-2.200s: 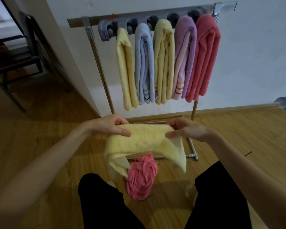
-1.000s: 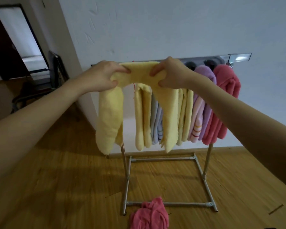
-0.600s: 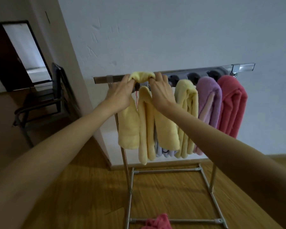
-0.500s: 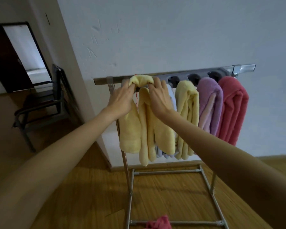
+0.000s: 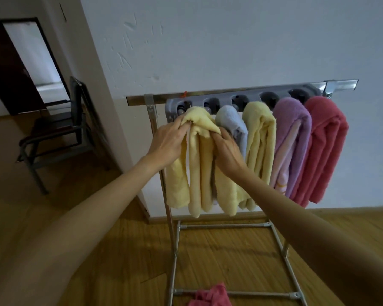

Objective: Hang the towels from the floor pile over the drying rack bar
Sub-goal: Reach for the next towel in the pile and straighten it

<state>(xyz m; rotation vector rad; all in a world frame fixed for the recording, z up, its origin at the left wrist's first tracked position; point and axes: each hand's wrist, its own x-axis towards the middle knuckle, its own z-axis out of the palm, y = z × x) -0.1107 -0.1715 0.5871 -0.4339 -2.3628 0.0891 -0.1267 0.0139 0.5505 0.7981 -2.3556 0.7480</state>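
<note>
Across the middle of the frame the drying rack bar carries a blue, a yellow, a purple and a red towel, plus the pale yellow towel now draped at its left end. The left hand pinches that towel's left fold and the right hand grips its right fold near the top. At the bottom edge one pink towel lies on the floor, seemingly the last to hang. Against the frame half a second ago, the towel sits lower and the hands have spread it.
</note>
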